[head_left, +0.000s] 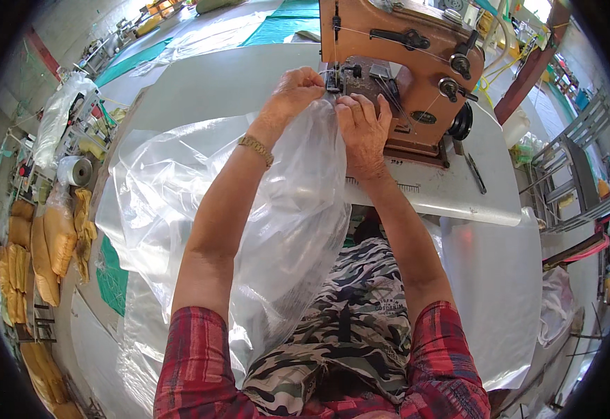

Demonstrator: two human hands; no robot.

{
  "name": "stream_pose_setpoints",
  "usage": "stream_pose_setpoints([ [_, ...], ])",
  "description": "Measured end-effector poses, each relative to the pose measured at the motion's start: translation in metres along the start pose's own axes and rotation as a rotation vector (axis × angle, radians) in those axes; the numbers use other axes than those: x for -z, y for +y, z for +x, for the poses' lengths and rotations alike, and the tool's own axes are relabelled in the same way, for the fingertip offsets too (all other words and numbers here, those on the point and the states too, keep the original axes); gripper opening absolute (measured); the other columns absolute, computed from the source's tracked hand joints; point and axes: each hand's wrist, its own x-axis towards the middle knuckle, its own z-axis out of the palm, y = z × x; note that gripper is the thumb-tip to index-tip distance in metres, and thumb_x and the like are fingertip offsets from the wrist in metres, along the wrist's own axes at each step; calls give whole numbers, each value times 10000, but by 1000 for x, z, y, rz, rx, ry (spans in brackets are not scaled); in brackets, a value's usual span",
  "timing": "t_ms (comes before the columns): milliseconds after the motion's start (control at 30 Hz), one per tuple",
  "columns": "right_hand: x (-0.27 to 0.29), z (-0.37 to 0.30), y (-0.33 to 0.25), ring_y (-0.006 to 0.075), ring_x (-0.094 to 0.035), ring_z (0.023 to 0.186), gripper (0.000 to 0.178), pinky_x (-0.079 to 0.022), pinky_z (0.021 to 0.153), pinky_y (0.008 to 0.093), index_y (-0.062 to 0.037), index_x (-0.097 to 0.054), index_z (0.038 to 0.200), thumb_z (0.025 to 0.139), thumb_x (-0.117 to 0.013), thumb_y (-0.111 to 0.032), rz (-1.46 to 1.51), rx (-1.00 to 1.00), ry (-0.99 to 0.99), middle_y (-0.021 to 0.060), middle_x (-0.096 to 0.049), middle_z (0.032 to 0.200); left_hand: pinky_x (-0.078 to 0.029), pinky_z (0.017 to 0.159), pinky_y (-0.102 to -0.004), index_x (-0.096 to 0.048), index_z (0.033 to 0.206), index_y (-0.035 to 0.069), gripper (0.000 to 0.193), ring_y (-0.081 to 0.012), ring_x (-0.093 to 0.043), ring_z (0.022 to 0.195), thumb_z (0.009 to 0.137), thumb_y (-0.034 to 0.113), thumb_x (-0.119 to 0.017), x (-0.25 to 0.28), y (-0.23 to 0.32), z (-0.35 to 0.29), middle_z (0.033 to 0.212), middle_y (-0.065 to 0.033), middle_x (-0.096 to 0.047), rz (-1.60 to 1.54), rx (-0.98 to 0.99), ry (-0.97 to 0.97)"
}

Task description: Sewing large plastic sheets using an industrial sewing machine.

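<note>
A large clear plastic sheet (pixel 228 188) spreads in loose folds over the sewing table, draping toward my lap. At the needle area of a brown sewing machine (pixel 417 77), my left hand (pixel 294 94), with a gold watch on its wrist, pinches the sheet's gathered edge just left of the presser foot (pixel 332 80). Right of that, my right hand (pixel 363 133) is closed on the same edge, its fingers bent and the little finger raised. Its thumb is hidden. White thread runs along the machine's head to the needle.
Dark thread snips (pixel 474 172) lie on the white tabletop (pixel 490 199) right of the machine. Stuffed yellow bags (pixel 59 237) and a white roll (pixel 74 170) stand at the left. A metal rack (pixel 570 171) is at the right. Green and white sheeting (pixel 284 22) covers the area behind.
</note>
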Motion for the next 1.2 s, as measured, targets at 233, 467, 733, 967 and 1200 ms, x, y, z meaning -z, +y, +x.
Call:
stream_pose_setpoints([
  [233,-11,-2,-5,300,-520,1150,412,-280,1042,596,-38,-545,1116,709,-613,-61,-40,-60,-24,123,-577,1179,-474,720,-244,-638,907,7,70,-112,-566,778,848,44,-638,-13,-21,24,831,-24,-626,-37,40,59],
  [467,-24,-8,-3,292,-509,1171,382,-277,1052,581,-44,-550,1143,768,-609,-84,-70,-30,17,108,-554,1211,-472,709,-250,-636,908,10,75,-118,-574,775,841,42,-643,-12,-28,32,826,-30,-630,-36,69,58],
  [733,-23,-7,-9,282,-469,1219,394,-255,1077,550,-69,-550,1193,803,-598,-102,-83,-127,-31,85,-523,1230,-463,713,-249,-647,925,23,111,-110,-569,778,839,83,-684,-11,-39,42,823,-8,-628,5,-27,90],
  [967,-32,-5,-2,276,-469,1216,375,-289,1052,512,-84,-566,1174,801,-596,-94,-133,-125,10,80,-516,1225,-490,803,-281,-665,1004,15,171,-140,-620,887,864,113,-671,-13,-37,61,942,-58,-691,109,-57,115],
  [1200,-38,-8,1,268,-491,1187,342,-328,1028,470,-97,-569,1163,822,-582,-107,-170,-119,48,71,-533,1205,-452,988,-390,-590,1213,48,335,-329,-575,1147,895,151,-616,-4,-14,38,1203,-150,-628,642,-164,142],
])
